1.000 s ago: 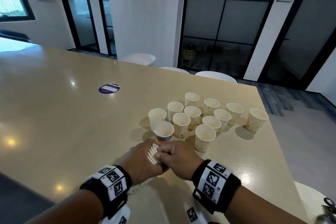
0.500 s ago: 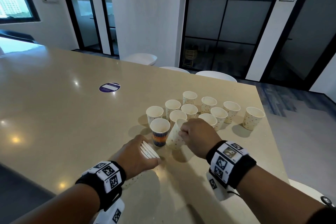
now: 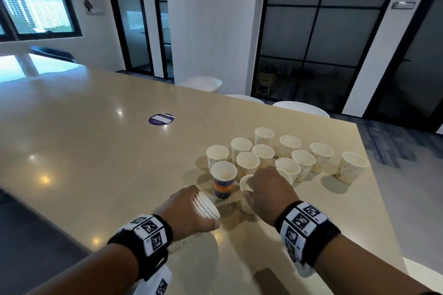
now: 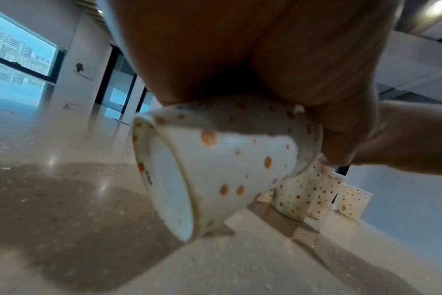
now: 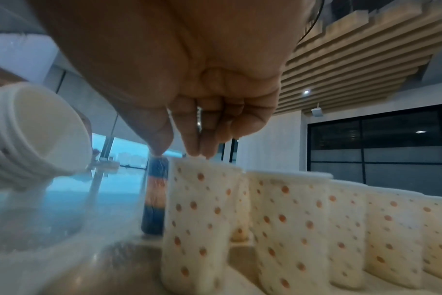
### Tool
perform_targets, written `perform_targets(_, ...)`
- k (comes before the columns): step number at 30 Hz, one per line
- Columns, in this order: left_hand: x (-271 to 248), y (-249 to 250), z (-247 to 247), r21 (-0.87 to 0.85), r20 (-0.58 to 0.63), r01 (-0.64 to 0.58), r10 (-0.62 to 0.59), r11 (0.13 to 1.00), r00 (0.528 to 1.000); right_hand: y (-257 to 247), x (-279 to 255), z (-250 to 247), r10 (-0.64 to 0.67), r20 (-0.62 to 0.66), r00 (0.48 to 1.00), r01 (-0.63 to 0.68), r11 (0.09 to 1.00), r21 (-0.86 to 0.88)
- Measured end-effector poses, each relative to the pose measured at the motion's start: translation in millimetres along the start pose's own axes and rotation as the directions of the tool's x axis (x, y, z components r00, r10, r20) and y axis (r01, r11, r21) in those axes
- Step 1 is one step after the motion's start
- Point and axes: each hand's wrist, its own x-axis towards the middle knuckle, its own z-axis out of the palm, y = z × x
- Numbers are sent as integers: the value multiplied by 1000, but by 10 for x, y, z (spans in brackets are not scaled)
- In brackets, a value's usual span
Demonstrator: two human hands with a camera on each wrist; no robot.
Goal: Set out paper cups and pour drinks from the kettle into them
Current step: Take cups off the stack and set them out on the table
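Observation:
My left hand point(image 3: 193, 209) grips a stack of nested dotted paper cups point(image 3: 206, 206) lying on its side just above the table, its base point(image 4: 169, 179) filling the left wrist view. My right hand point(image 3: 255, 190) pinches the rim of a single dotted cup point(image 3: 245, 201) that stands upright on the beige table point(image 3: 96, 151); the fingertips point(image 5: 198, 151) sit on that cup's point(image 5: 197, 215) rim. A blue-and-orange cup point(image 3: 223, 184) stands just left of it. Several dotted cups point(image 3: 304, 163) stand clustered behind. No kettle is in view.
A round purple sticker point(image 3: 161, 119) lies on the table further back. White chair backs point(image 3: 300, 108) line the far edge. The table's right edge point(image 3: 374, 187) runs close to the outermost cup point(image 3: 351, 170). Bare tabletop stretches to the left.
My right hand pulled one cup off the stack, carried it forward and right, and now holds it upright beside the blue-and-orange cup. The left hand stayed put with the stack.

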Motion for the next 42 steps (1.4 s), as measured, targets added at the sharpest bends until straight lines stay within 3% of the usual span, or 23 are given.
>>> perform_targets(2,7,-39,-16,-41,-9,-9,8,999,1000,-132,-5,-74,-30,-161,986,49,992,116)
perform_targets(3,4,-47,-31,-55,-12,-14,13,998,1000,-230,0,-97,-54,-166,985,86,978,188)
perform_targets(5,11,-64,-79,-55,-13,-37,36,998,999,-483,27,-130,-85,-55,995,100,912,399)
perform_targets(8,47,-124,-146,-29,-4,-77,77,997,997,-792,103,-71,-63,142,988,-39,783,621)
perform_targets(13,24,-464,-321,-9,1,-70,70,998,998,-1135,283,8,-20,236,972,-174,617,767)
perform_targets(18,20,-722,-544,-71,-12,-63,62,995,998,-1376,491,41,61,236,970,-224,603,766)
perform_targets(25,142,-967,-751,-154,30,-99,105,983,994,-1579,714,128,131,280,951,-309,458,834)
perform_targets(30,229,-1065,-846,-204,54,-106,120,973,991,-1685,810,169,211,255,944,-325,438,838)
perform_targets(35,342,-1122,-854,-217,67,-111,128,970,989,-1723,858,191,242,207,948,-311,558,769)
perform_targets(38,380,-1121,-813,-217,74,-116,135,969,988,-1738,815,216,240,258,936,-349,541,765)
perform_targets(42,431,-1045,-759,-193,78,-113,130,975,988,-1717,800,220,313,179,933,-341,603,721)
